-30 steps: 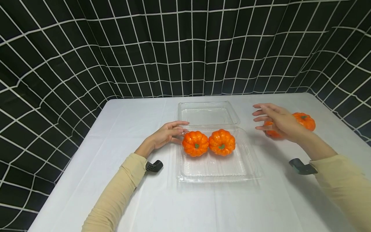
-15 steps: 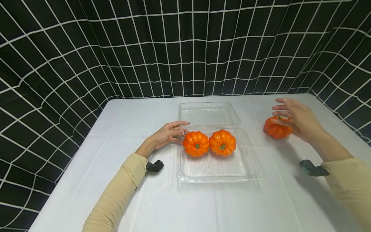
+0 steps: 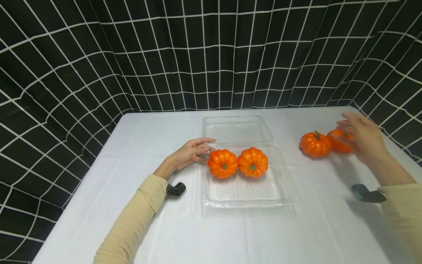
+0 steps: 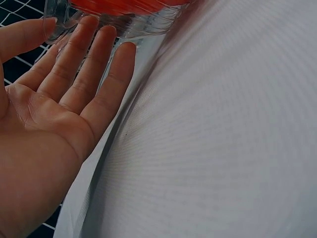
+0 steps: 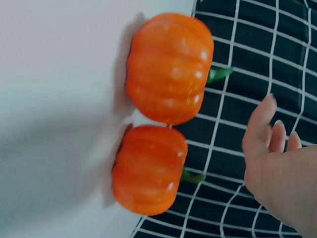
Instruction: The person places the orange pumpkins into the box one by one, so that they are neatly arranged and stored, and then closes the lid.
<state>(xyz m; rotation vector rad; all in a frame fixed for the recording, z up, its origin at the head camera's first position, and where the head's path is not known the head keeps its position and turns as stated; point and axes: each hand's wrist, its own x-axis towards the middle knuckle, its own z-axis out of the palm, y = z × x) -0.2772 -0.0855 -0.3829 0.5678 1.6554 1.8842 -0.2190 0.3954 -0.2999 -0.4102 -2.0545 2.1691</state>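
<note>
Black curtain (image 3: 197,36) with a white grid on the back and both sides, table (image 3: 158,227) under a white cloth in front of it. One person working at it, tan sleeves (image 3: 136,216), a dark wrist device (image 3: 176,189) by each cuff.

Clear plastic container (image 3: 247,202) mid-table, spread open, lid (image 3: 235,130) lying flat on the far side. Two orange pumpkins in the base, side by side in its far half: first pumpkin (image 3: 223,164) on the left, second pumpkin (image 3: 252,162) on the right, look to be touching.

Left hand (image 3: 188,153) at the container's left edge near the hinge. Fingers mostly straight and spread, tips against the plastic. First pumpkin sits just inside that edge, right by the fingertips.

Two more on the cloth, right of the container and apart from it: third pumpkin (image 3: 315,145) and, just beside it, fourth pumpkin (image 3: 336,141), green stems up.

Right hand (image 3: 367,139) raised at the fourth pumpkin's right, blurred in the head view and covering part of it. Right wrist view shows a gap to both pumpkins: fingers loosely bent, nothing held. Fourth pumpkin is the closer one, lower than the hand; third lies farther left
</note>
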